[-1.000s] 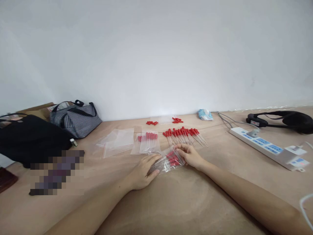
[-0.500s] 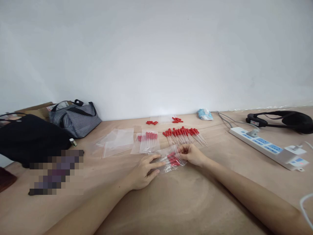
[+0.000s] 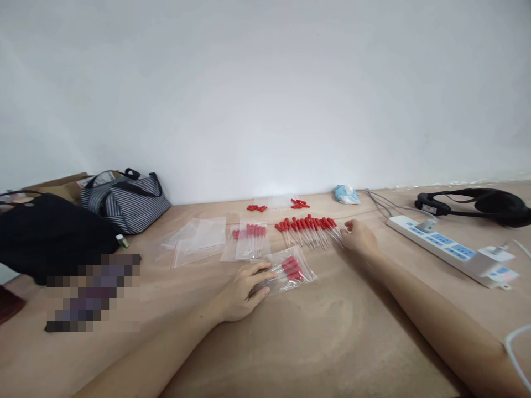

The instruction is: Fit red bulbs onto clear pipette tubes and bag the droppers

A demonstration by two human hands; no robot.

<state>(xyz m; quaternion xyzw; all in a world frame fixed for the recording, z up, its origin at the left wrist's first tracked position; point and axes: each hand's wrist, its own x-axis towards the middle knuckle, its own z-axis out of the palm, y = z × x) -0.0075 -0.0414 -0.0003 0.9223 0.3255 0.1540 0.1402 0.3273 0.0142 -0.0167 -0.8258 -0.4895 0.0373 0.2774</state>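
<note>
My left hand (image 3: 244,290) is open, its spread fingers resting on the left end of a clear plastic bag (image 3: 307,272). Inside that bag lie several droppers with red bulbs (image 3: 292,268). Beyond it, more red-bulbed droppers (image 3: 309,224) are spread in a row, thin clear stems toward me. At the row's right end my right hand (image 3: 360,239) has curled, closed fingers by the stem tips; anything between them is hidden. Another clear bag with droppers (image 3: 255,237) lies behind my left hand, next to a stack of flat plastic bags (image 3: 201,237).
At the back lie loose red bulbs (image 3: 257,208) and clear stems (image 3: 279,203), with more bulbs (image 3: 299,204) beside them. A blue-and-white packet (image 3: 346,194), a power strip (image 3: 450,249) and a black headset (image 3: 473,204) are rightward. A striped bag (image 3: 128,202) and black bag (image 3: 53,237) stand left.
My right hand has let go of the bag's right end and moved right and away from me to the dropper row. My left hand has stayed on the bag.
</note>
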